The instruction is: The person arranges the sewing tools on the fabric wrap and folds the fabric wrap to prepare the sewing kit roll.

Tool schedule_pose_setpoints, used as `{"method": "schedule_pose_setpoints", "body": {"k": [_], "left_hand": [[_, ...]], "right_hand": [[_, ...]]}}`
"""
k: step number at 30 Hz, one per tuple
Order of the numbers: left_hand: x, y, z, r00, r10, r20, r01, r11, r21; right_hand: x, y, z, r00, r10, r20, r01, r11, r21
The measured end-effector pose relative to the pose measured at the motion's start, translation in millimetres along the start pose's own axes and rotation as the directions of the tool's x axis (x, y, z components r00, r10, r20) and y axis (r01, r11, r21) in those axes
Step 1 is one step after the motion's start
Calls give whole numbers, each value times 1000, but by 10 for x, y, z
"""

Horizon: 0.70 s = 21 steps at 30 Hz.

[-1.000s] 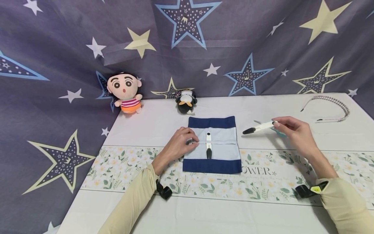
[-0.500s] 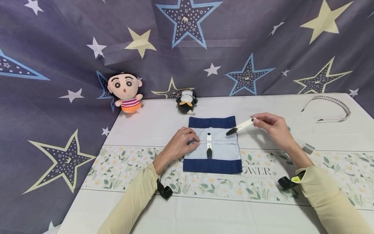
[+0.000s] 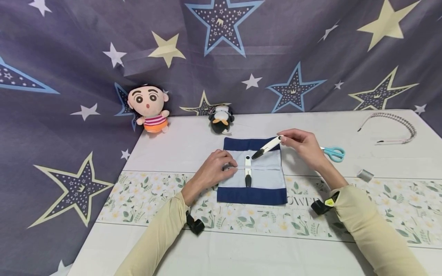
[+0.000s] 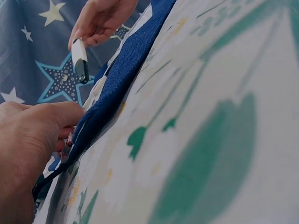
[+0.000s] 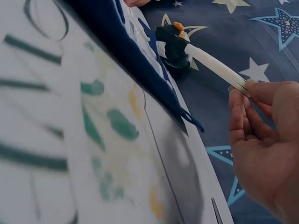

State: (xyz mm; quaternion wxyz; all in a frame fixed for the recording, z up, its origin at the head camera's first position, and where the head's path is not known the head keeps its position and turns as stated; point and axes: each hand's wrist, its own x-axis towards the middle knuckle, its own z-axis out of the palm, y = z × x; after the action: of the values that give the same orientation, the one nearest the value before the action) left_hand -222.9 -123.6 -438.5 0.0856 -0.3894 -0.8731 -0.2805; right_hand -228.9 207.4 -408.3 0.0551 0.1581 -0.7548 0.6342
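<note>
A pale blue cloth with navy bands at both ends lies flat on the table. My left hand is at its left edge, thumb and fingertips pinching the cloth where a raised seam crosses the middle. One slim white tool with a black end lies upright across that seam. A matching white tool hangs above the cloth's upper right, its black end pointing down and left. My right hand pinches its white end between thumb and fingers; the right wrist view shows this grip on the white tool closely.
Blue-handled scissors and a grey thread spool lie to the right, near my right forearm. A headband is at the far right. A penguin plush and a doll sit at the back.
My right hand has moved left with the white tool, from beside the cloth to over it. The scissors and spool have come into view behind it. My left hand stays in place.
</note>
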Motion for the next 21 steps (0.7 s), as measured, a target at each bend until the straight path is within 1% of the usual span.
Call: {"method": "schedule_pose_setpoints", "body": {"k": [5,11,21], "left_hand": [[-1,14,-11,1000,-15,13,15,1000,0],[15,33,-14,1000,-4,6,4,1000,12],[18,30,-8,1000,-10,14,9,1000,24]], "right_hand": [[79,3,94,1000,16,23,-16,1000,-4],[167,6,193,998,23,53,-24,1000,12],[306,-46,368,993,32,112,-28,999,-38]]}}
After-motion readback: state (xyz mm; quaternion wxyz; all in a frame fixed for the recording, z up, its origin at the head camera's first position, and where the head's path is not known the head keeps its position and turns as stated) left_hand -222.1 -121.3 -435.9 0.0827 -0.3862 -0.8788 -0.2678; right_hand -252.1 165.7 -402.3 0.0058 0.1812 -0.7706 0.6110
